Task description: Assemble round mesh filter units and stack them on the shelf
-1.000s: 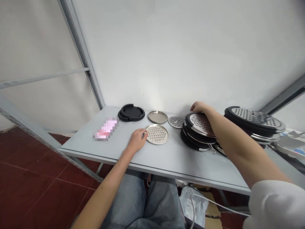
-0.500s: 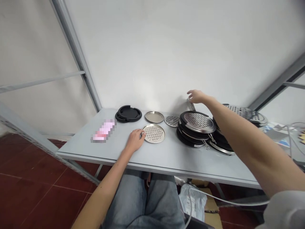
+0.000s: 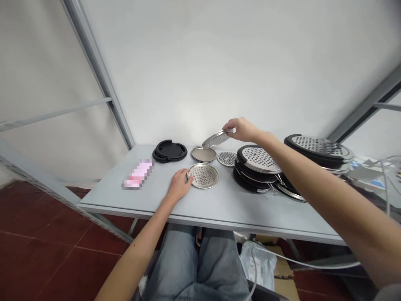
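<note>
My left hand (image 3: pixel 181 184) grips the left rim of a round metal grater plate (image 3: pixel 205 176) lying on the table, its thumb over the edge. My right hand (image 3: pixel 239 128) is closed on the rim of another round metal grater plate (image 3: pixel 217 139). That plate is held tilted, its lower left edge just over a plain round metal plate (image 3: pixel 203 154). A flat round grater disc (image 3: pixel 227 158) lies to the right of the plain plate. Whether the held plate touches the plain one, I cannot tell.
Stacked black-rimmed round graters (image 3: pixel 257 167) stand right of the discs, with a second stack (image 3: pixel 316 148) behind my right forearm. Black round holders (image 3: pixel 170 151) lie at the back left, near a blurred pink phone-like object (image 3: pixel 138 174). A wall backs the grey table (image 3: pixel 238 213).
My right hand has moved left from behind the stack and now shows a grater plate over the plain plate. My left hand stays at the rim of the lying grater plate.
</note>
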### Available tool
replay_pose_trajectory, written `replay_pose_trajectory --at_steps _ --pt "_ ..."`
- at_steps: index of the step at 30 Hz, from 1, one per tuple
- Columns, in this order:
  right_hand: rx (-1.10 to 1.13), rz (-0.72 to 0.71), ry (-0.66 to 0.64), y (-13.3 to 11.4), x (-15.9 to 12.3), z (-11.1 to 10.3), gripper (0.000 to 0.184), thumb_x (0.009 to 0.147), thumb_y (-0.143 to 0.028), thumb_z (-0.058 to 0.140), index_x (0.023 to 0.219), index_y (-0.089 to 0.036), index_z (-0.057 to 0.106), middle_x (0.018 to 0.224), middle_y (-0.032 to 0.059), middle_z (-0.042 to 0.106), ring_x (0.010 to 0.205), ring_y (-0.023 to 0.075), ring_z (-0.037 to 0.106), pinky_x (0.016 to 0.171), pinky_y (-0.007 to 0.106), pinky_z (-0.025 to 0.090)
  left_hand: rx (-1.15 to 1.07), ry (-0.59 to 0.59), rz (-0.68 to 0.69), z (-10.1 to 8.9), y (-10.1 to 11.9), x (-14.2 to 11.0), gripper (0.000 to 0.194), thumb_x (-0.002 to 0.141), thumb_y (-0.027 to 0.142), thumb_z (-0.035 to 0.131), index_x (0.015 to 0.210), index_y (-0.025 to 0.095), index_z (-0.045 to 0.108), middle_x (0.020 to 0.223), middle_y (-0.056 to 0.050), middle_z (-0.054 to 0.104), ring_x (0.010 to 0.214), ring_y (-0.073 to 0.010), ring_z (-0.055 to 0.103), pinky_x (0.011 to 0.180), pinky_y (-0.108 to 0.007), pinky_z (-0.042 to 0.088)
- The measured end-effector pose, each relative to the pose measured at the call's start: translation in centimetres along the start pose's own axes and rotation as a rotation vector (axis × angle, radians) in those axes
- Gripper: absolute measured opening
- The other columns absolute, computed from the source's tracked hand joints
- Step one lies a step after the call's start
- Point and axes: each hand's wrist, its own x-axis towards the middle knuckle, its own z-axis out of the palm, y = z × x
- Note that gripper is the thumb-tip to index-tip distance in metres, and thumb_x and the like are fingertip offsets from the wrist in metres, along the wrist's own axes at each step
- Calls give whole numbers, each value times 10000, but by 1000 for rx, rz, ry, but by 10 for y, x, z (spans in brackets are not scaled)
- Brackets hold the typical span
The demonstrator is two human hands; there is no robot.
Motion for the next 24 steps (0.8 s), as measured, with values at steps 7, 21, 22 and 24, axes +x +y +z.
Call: replay_pose_trajectory --at_steps 7,21,22,24 --pt "184 -66 317 -67 -61 51 263 841 -165 575 958 -331 742 993 25 695 984 251 638 884 400 524 -157 95 -41 1 -6 18 426 907 331 540 1300 176 492 1317 -151 557 1176 -259 573 996 -427 474" --pt "369 128 710 -75 -119 174 301 861 -145 487 807 -360 690 943 26 705 1062 273 651 914 514 555 -219 132 165 -3 -7 34 605 772 191 590 1359 166 443 1366 -135 554 1253 -253 541 1019 -371 475" --pt "364 153 722 -76 -120 174 289 868 -151 485 815 -351 687 993 29 702 1068 269 651 918 505 557 -214 133 189 -4 -6 33 593 782 212 601 1353 164 451 1368 -136 553 1257 -256 536 1017 -368 475" --pt "377 167 751 -78 -121 174 255 881 -170 495 835 -338 680 1069 30 695 1065 260 655 923 491 560 -213 147 224 -5 -4 31 586 804 267 622 1356 166 453 1380 -143 544 1275 -267 521 1016 -373 473"
